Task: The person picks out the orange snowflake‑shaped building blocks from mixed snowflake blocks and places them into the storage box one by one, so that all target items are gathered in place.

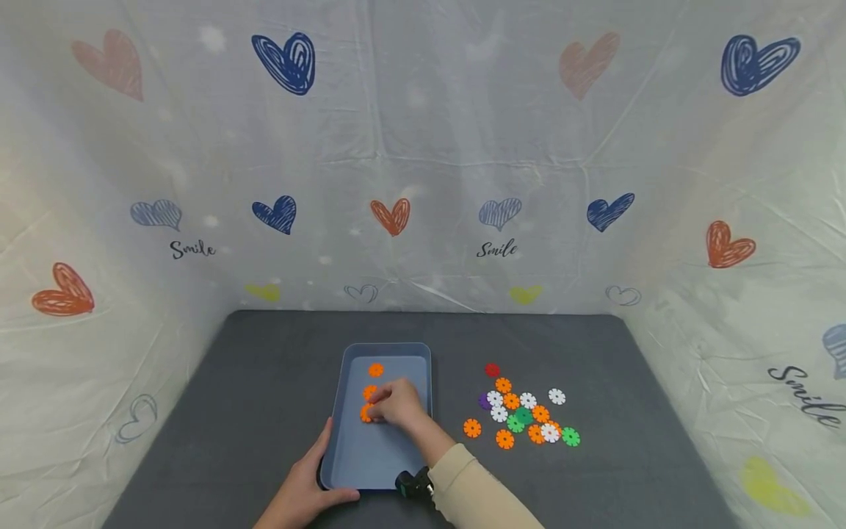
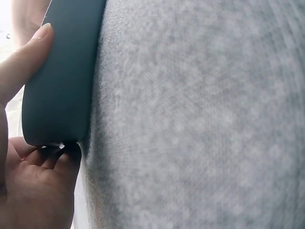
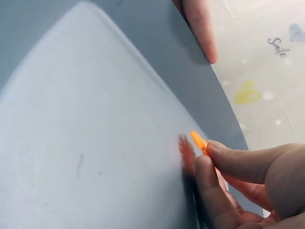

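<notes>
Nearest the head camera, a beige cloth sleeve (image 1: 485,491) came in from five o'clock, a black wrist-worn device (image 1: 414,483) showing beside it. Its right hand (image 1: 399,404) reached over a shallow, blue-grey, rectangular tray (image 1: 380,463), thumb and forefinger closed in a pinch on a thin, orange, plastic-looking notched disc (image 3: 198,140). That disc showed tilted and nearly edge-on in the right wrist view, near the tray floor; whether it touched, I could not tell.

At seven o'clock, the left hand (image 1: 305,481) gripped the tray's corner, thumb along the near rim and fingers curled round the side.

Towards twelve o'clock inside the tray lay a flat orange disc (image 1: 376,369), with a partly hidden orange disc (image 1: 369,391) at six o'clock from it.

At three o'clock from the tray, on the dark grey, cloth-like surface (image 1: 648,433), similar discs lay scattered: a red disc (image 1: 492,369) at the scatter's eleven, a bright green disc (image 1: 571,437) at its four, white and orange ones between.

I judged the step to be lining up a third orange disc; the next move seemed to call for lowering it flat and parting the pinch without nudging its neighbour
</notes>
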A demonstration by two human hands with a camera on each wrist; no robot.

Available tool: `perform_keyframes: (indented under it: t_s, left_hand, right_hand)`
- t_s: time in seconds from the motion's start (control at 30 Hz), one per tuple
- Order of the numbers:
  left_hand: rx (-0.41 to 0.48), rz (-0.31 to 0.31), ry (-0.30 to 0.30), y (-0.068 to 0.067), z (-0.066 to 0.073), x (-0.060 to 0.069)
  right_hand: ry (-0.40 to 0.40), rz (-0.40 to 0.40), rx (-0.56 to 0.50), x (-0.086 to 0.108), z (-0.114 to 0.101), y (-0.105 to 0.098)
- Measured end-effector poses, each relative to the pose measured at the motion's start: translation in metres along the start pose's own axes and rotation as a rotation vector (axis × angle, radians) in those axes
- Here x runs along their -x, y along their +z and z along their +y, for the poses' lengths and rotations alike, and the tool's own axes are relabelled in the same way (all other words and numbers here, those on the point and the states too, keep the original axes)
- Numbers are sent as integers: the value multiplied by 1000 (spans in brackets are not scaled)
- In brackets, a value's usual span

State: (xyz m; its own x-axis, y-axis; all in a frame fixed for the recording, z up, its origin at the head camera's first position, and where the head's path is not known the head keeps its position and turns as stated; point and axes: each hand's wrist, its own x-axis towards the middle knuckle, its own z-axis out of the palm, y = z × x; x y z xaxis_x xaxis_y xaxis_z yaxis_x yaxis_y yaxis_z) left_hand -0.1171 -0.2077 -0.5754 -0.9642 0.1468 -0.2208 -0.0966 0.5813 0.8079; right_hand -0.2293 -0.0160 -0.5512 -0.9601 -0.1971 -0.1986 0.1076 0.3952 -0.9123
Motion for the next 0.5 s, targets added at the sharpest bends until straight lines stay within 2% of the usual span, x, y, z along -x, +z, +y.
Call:
perform_keyframes:
  t_s: [0.13,0.33,0.5]
  left_hand:
    - [-10,1,5,-1,0,0]
    - [-13,0,15,0,-2,-1]
    - [-2,-7,9,-1,-2,-1]
  right_hand:
    - [-31,10,64,-1,1,4]
    - [-81,45,226,0,-2,7]
    - [-86,48,348,-1,-3,8]
